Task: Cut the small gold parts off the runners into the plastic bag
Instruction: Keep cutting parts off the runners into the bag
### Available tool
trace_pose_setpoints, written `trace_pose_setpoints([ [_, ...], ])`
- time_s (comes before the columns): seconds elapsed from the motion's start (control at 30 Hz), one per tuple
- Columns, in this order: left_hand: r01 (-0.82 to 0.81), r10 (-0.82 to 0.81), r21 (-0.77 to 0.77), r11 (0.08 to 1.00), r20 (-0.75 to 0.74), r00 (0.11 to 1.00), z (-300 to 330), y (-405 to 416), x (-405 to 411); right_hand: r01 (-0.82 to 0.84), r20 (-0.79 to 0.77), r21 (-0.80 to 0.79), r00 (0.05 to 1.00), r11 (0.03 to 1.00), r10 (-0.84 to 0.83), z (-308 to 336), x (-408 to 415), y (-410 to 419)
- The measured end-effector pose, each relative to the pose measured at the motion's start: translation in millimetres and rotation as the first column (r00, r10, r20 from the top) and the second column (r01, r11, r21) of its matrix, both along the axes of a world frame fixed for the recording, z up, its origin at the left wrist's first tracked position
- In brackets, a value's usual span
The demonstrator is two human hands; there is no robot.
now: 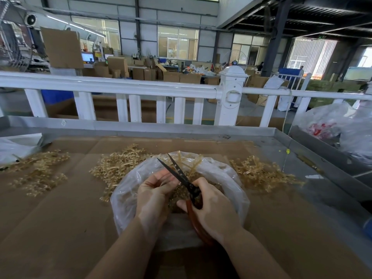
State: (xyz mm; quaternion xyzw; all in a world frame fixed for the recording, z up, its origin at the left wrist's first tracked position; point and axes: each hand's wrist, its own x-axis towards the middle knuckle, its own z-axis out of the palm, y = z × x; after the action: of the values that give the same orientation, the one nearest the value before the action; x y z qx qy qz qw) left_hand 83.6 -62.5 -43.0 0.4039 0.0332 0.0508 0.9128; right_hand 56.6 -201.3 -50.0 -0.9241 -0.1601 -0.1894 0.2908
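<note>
Gold runners (118, 168) look light, brittle; left hand (155, 190) pinches one over the bag (231, 188), right hand (213, 210) grips open scissors (181, 174).

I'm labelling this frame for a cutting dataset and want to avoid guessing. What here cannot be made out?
All in the head view:
- What the left hand pinches: its curled fingers hide it.
- The scissors handles: the right hand covers most of them.
- Single gold parts in the plastic bag: too small and blurred behind the film.
- The red item in the far-right bag: blurred by the plastic.
</note>
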Motion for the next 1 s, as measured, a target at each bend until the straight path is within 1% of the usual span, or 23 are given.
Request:
trace_pose_setpoints([
  [0.4, 0.016, -0.016, 0.0, 1.0, -0.016, 1.0, -3.4, 2.6, 1.0, 0.002, 0.011, -0.014, 1.0, 1.0, -0.001, -1.0, 0.5, -1.2],
  [0.73, 0.06, -0.06, -0.001, 0.998, 0.018, 0.998, -5.5, 5.2, 1.4, 0.03, 0.024, -0.022, 0.999, 0.999, -0.029, -3.6, -1.1, 1.2],
  [1.0, 0.062, -0.062, -0.02, 0.998, -0.007, 0.998, -5.8, 5.3, 3.1, -0.002, -0.014, -0.018, 1.0, 1.0, 0.001, -1.1, 0.0, -0.2],
])
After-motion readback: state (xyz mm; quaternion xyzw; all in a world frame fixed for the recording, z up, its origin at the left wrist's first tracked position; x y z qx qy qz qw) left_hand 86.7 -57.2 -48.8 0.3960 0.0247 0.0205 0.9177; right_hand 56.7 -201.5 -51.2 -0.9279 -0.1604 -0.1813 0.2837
